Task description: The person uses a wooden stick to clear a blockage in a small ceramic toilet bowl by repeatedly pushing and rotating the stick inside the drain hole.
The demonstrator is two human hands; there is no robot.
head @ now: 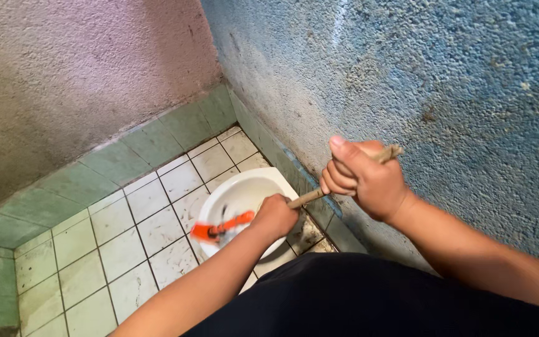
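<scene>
Both hands are gripping one long brush: the right hand (369, 178) is wrapping its fingers tight around the upper end of the wooden handle (307, 198), thumb lying along the top, close to the rough blue wall (444, 81), while the left hand (274, 216) is closing in a fist lower down the same stick, right over the white squat toilet bowl (244, 190). The handle is looking stiff and light, a thin pale stick with a worn, frayed tip, so it is likely bending little under pressure; holding it in two places, high and low as here, is probably giving the best leverage. The wood may be getting slippery if wet. The orange brush head (219, 228) is sitting inside the bowl at its near-left side, blurred, so its bristles are hard to make out. The bowl is lying set into a stained pale tiled floor (126, 249), in the corner by green skirting tiles (82, 181)
</scene>
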